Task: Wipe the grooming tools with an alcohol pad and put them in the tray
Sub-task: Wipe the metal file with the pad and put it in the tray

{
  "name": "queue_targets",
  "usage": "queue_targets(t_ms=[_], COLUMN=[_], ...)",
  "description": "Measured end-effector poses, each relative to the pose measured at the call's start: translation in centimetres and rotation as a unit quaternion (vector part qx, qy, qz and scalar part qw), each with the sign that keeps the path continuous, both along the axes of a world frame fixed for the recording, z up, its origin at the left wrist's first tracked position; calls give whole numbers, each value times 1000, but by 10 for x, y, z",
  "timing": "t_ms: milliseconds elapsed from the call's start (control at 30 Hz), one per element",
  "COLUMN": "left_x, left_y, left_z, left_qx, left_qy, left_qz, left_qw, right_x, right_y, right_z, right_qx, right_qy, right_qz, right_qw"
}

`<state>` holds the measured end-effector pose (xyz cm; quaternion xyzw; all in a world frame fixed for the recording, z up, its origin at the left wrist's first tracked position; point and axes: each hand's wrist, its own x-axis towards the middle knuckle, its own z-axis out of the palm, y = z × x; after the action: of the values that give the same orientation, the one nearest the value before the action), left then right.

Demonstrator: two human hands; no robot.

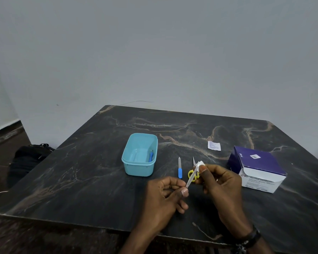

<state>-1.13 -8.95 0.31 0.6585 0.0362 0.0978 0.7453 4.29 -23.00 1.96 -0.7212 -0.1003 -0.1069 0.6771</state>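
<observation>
- My left hand (165, 197) pinches the near end of a slim metal tool (191, 178); my right hand (219, 182) clamps a white alcohol pad (200, 164) round its far end.
- The turquoise plastic tray (139, 155) sits left on the table (99, 171).
- The purple-and-white box (257, 169) at right reads "BD Alcohol Swabs".

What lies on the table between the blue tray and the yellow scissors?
Only a blue-handled nail file, lying between tray and scissors, in the head view.

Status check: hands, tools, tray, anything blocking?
Left hand pinches slim metal tool; right hand rubs alcohol pad on it. Tray holds one blue-handled tool. Path clear.
</observation>
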Motion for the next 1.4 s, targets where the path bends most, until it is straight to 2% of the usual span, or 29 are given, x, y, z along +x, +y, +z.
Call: queue_targets(t_ms=[167, 467, 733, 833, 1033, 1300, 1400], left_x=[0, 0, 2, 1, -1, 0, 0], left_y=[0, 0, 0, 0, 0, 0, 0], left_z=[1, 2, -1, -1, 1, 1, 2], left_qx=[8, 17, -17, -16, 12, -10, -15], left_qy=[5, 4, -9, -10, 3, -2, -2], left_qz=[-5, -17, 22, 19, -5, 27, 26], left_qw=[1000, 1000, 1000, 1000, 1000, 1000, 1000], right_x=[-2, -3, -8, -9, -6, -7, -8], right_y=[0, 0, 0, 1, 0, -1, 1], right_z=[0, 5, 6, 7, 10, 7, 8], right_qx=[-35, -3, -58, -49, 7, -69, -60], right_qy=[-10, 43, 67, 63, 56, 92, 78], right_qz=[14, 77, 168, 159, 79, 161, 145], right_qw=[999, 996, 982, 984, 995, 980, 985])
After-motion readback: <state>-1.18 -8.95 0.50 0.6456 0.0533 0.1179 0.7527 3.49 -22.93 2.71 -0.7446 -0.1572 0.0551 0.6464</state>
